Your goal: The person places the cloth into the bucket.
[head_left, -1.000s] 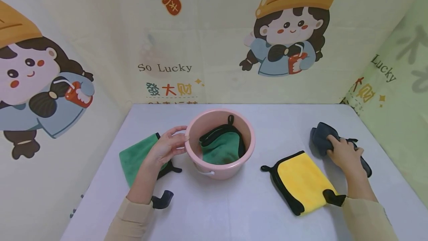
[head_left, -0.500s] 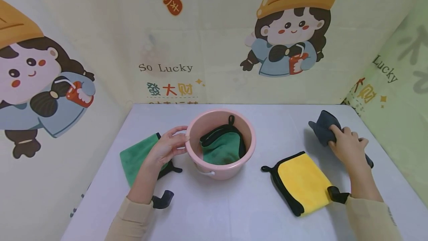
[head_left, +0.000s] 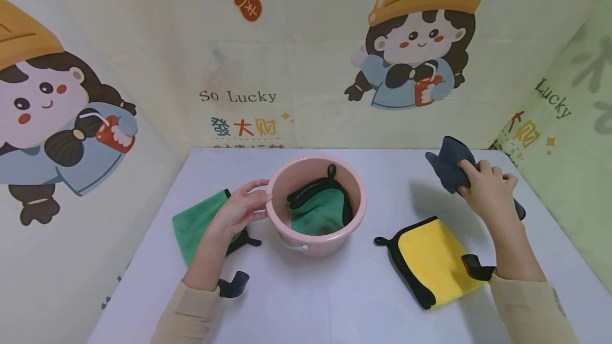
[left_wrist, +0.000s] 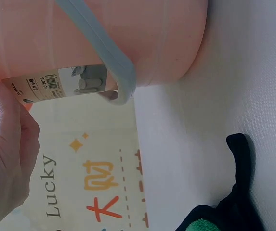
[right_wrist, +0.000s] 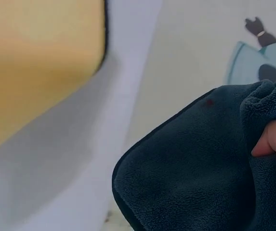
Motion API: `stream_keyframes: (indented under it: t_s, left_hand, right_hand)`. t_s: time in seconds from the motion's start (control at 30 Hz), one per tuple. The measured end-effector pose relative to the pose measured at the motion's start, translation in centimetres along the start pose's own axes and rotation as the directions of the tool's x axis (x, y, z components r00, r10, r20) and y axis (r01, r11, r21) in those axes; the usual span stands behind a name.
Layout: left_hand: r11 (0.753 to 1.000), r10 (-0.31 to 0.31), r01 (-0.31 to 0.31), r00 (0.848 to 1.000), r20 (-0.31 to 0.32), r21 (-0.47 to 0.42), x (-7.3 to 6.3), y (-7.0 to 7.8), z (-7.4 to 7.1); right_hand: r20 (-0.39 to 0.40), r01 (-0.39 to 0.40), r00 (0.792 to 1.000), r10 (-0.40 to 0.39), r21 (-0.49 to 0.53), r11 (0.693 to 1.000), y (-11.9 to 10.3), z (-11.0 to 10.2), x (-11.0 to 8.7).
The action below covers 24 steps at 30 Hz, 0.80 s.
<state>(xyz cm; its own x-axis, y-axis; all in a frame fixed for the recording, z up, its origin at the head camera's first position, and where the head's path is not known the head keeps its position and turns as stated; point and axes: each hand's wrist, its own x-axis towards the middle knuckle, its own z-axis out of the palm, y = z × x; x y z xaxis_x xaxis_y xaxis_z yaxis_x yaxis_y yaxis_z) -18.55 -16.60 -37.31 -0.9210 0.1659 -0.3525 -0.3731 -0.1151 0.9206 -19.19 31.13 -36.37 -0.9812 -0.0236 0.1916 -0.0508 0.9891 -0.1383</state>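
My left hand (head_left: 244, 206) pinches the left rim of a pink bucket (head_left: 354, 227), thumb at the edge and fingers behind it. Inside the bucket lies a folded green towel (head_left: 315, 214) with black edging and a hanging loop. Over the right side of the table, my right hand (head_left: 489, 190) grips a dark blue towel (head_left: 451, 166), bunched between thumb and fingers and lifted off the surface. In the right wrist view the dark blue towel (right_wrist: 190, 168) hangs with a flat corner spread out.
Nearer the front right lies a folded yellow towel (head_left: 430, 259) with black trim. A second green towel (head_left: 198, 222) is partly covered by my left forearm. The white table (head_left: 306, 301) meets patterned cloth walls (head_left: 315, 68) behind and at both sides.
My right hand has raised the dark blue towel from the table and carried it a little left and toward the back. My left hand has stayed on the bucket's rim.
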Motion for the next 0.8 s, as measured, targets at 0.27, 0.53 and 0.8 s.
stream_keyframes:
  t_s: [0.27,0.53,0.8]
  left_hand:
    - [1.000,-0.001,0.001,1.000,-0.001,0.000,-0.1,0.1,0.0]
    - [1.000,0.000,0.000,1.000,0.003,-0.016,-0.1,0.0,0.0]
    - [1.000,0.002,-0.002,1.000,0.014,-0.017,0.0,-0.1,0.0]
  right_hand:
    - [-0.079,0.073,0.994,-0.072,0.003,0.997,-3.5,-2.0,0.5]
    - [-0.170,0.149,0.976,-0.139,0.048,0.988,-7.3,-3.2,0.8]
    - [-0.250,0.289,0.930,-0.268,0.050,0.956,-10.9,-3.2,0.9]
